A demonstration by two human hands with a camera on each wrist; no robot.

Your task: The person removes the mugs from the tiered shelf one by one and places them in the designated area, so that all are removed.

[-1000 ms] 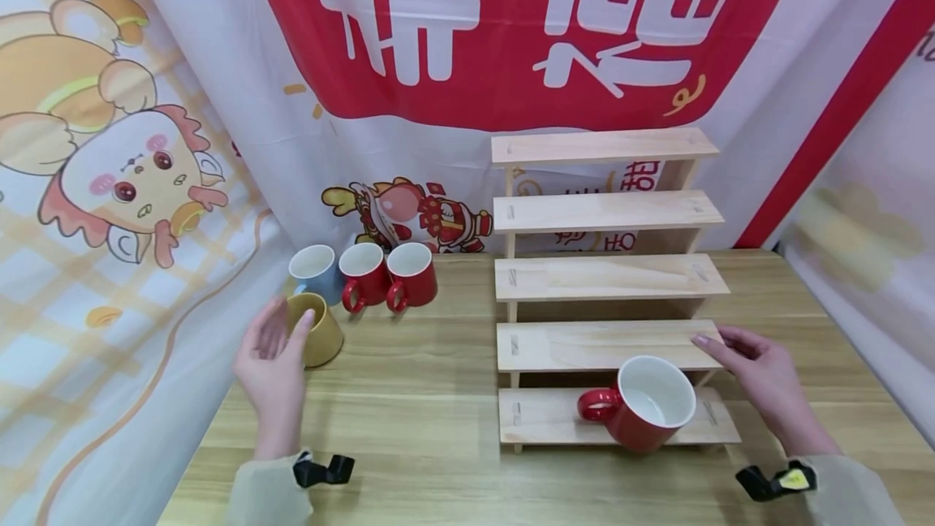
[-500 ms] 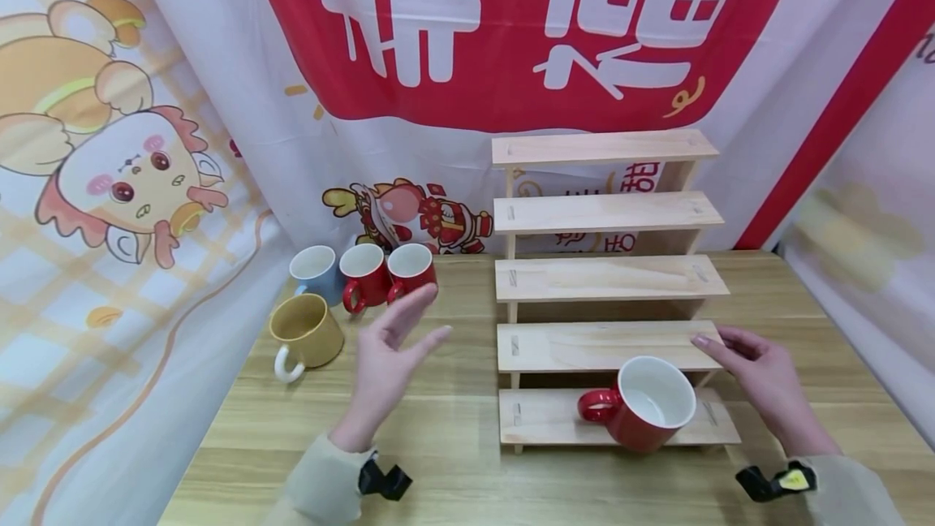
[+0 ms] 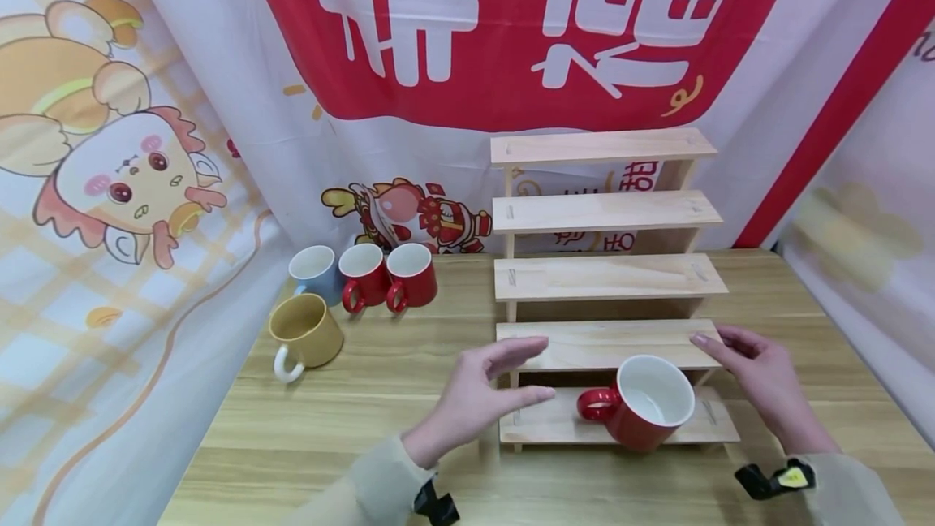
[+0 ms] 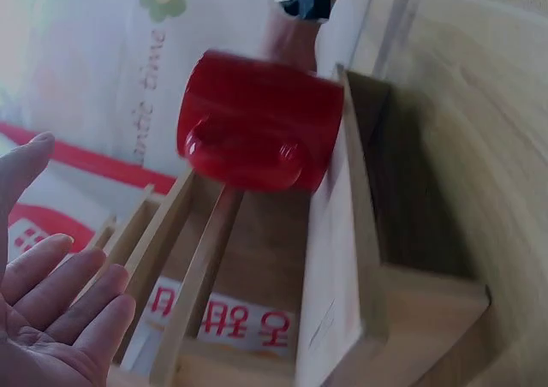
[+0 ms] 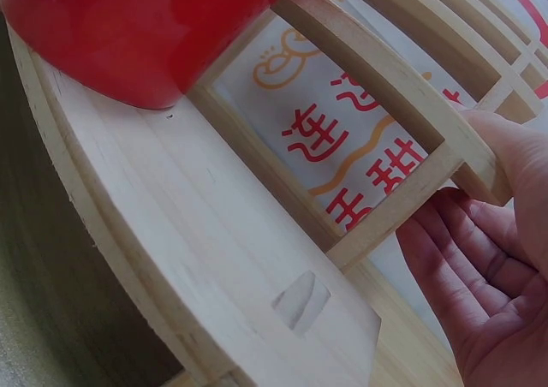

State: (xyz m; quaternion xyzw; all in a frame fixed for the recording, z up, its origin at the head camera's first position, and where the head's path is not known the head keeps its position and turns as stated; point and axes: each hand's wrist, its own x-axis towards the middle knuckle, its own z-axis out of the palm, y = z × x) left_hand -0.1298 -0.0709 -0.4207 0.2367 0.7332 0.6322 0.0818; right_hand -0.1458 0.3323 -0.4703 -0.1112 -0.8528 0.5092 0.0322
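A red mug with a white inside stands on the lowest step of the stepped wooden shelf, its handle pointing left. My left hand is left of that mug, over the shelf's left end, with thumb and fingers spread apart and nothing between them. In the left wrist view its fingers are extended, and the mug shows handle-on. My right hand grips the right end of the second step, thumb on top. The right wrist view shows its fingers curled below that board.
On the wooden table at the left stand a yellow mug with a white handle, a light blue mug and two red mugs, one in the middle and one further right. Printed cloth hangs behind the shelf.
My left hand has moved right, from beside the yellow mug across the table to the shelf's left end. The right hand and the mugs have stayed in place.
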